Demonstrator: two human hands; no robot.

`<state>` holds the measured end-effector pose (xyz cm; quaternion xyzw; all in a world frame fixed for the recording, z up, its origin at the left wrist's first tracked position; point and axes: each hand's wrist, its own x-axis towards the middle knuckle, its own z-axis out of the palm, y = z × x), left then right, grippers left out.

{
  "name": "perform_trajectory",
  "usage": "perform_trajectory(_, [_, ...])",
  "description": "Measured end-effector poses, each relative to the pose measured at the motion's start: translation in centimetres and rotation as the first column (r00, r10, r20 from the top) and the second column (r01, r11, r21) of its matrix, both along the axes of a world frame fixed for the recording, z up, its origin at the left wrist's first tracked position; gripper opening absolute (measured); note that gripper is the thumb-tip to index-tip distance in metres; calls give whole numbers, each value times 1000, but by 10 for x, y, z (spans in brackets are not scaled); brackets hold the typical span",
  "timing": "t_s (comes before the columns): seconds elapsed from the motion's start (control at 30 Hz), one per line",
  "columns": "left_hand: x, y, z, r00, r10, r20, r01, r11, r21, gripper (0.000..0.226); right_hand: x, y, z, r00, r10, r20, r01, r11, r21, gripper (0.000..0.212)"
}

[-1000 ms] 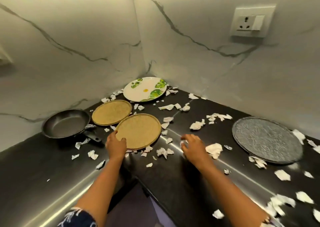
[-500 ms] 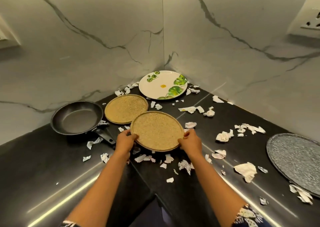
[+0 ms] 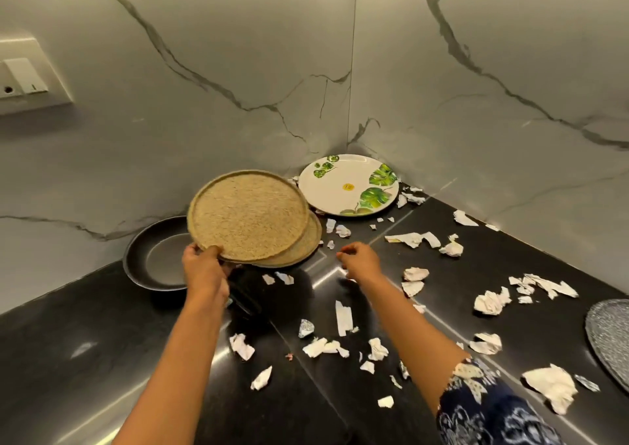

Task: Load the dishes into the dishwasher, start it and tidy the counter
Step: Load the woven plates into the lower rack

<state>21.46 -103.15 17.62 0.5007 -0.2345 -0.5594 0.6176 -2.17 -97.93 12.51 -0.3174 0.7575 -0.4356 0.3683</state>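
My left hand (image 3: 204, 267) grips the near rim of a round tan speckled plate (image 3: 248, 213) and holds it lifted and tilted above the black counter (image 3: 68, 359). A second tan plate (image 3: 308, 244) lies on the counter, mostly hidden under the lifted one. My right hand (image 3: 360, 262) hovers just right of both plates with loosely curled fingers and holds nothing. A black frying pan (image 3: 158, 257) sits to the left, partly behind the lifted plate. A white plate with green leaves (image 3: 347, 186) lies in the corner.
Torn white paper scraps (image 3: 490, 303) are scattered over the counter's middle and right. A grey speckled plate (image 3: 609, 335) lies at the right edge. Marble walls close in the corner, and a wall socket (image 3: 23, 77) is at the left.
Both hands held the near tan plate on the counter; now my left hand alone has lifted it up and left over the other tan plate. My right hand has let go.
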Motion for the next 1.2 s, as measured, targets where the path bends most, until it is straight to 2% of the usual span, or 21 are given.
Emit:
perform_trajectory(0.07, [18, -11, -1, 998, 68, -17, -69, 998, 0, 33, 6, -30, -16, 996, 73, -47, -67, 992, 109, 8])
perform_trajectory(0.13, [33, -21, -6, 994, 104, -26, -103, 995, 8, 38, 1, -68, -43, 998, 69, -5, -67, 981, 185, 9])
perform_trajectory(0.2, [46, -28, -12, 992, 122, -21, -121, 992, 23, 44, 2, -87, -46, 978, 22, 205, -57, 984, 167, 14])
perform_trajectory(0.27, [55, -34, -17, 991, 134, -28, -133, 990, 38, 48, 21, -78, -13, 910, -95, 403, 21, 983, 183, 19])
perform_trajectory(0.33, [64, -39, -22, 988, 148, -44, -146, 988, 57, 49, 36, -86, 1, 841, -189, 506, 78, 969, 233, 22])
perform_trajectory(0.43, [74, -44, -25, 987, 148, -67, -144, 987, 71, 49, 49, -100, 3, 781, -216, 586, 95, 968, 231, 12])
perform_trajectory(0.5, [79, -47, -27, 985, 154, -79, -148, 986, 75, 49, 54, -110, -1, 774, -212, 596, 85, 968, 235, 17])
perform_trajectory(0.63, [85, -49, -29, 978, 178, -108, -170, 982, 78, 49, 65, -121, -5, 801, -231, 553, 84, 957, 277, 15])
perform_trajectory(0.73, [88, -50, -31, 974, 186, -132, -176, 981, 81, 48, 74, -131, -8, 814, -223, 537, 106, 965, 241, 20])
perform_trajectory(0.83, [91, -48, -30, 973, 192, -132, -183, 980, 71, 48, 85, -135, -6, 770, -164, 617, 70, 982, 173, 11])
perform_trajectory(0.9, [93, -46, -27, 974, 192, -120, -186, 981, 62, 48, 87, -134, 0, 768, -127, 627, 71, 991, 114, 12])
perform_trajectory(0.97, [93, -42, -22, 978, 183, -101, -179, 983, 47, 47, 85, -128, 13, 803, -98, 587, 105, 994, 22, 5])
perform_trajectory(1.07, [88, -31, -16, 982, 163, -92, -160, 986, 37, 47, 72, -104, 31, 823, -122, 555, 206, 974, -93, 17])
perform_trajectory(1.2, [67, -7, -5, 986, 130, -102, -129, 992, 17, 47, 40, -52, 50, 859, -194, 475, 315, 930, -191, 19])
